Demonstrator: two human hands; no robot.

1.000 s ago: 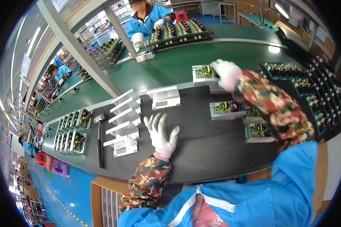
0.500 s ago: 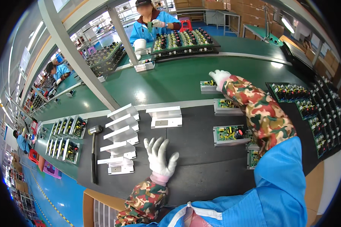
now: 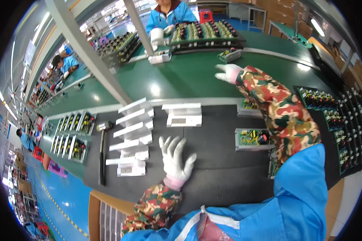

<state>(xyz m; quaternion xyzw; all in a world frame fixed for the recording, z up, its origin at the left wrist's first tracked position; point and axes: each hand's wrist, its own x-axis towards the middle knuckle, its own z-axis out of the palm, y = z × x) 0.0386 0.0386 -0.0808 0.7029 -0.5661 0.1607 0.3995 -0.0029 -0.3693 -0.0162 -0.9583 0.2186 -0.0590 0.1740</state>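
Observation:
My left hand (image 3: pixel 175 158) wears a white glove and hovers with fingers spread over the black mat (image 3: pixel 213 168), holding nothing. Just left of it stands a stack of white plastic holders (image 3: pixel 132 132). My right hand (image 3: pixel 228 73), also gloved, is stretched out over the green conveyor belt (image 3: pixel 181 78), open and empty. A small circuit board (image 3: pixel 229 54) lies on the belt just beyond it. Under my right arm, two more circuit boards (image 3: pixel 251 138) sit on the mat, the farther one (image 3: pixel 247 106) partly hidden by my patterned sleeve.
A white fixture block (image 3: pixel 183 114) and a hammer (image 3: pixel 101 148) lie on the mat. Trays of boards sit at the left (image 3: pixel 72 134) and right (image 3: pixel 338 120). A slanted metal post (image 3: pixel 88 56) crosses the belt. A person in blue (image 3: pixel 169 12) works behind a board rack (image 3: pixel 205 32).
My right hand has let go of the circuit board it was resting on, and the board now lies apart from it on the belt. My left hand has stayed spread over the mat.

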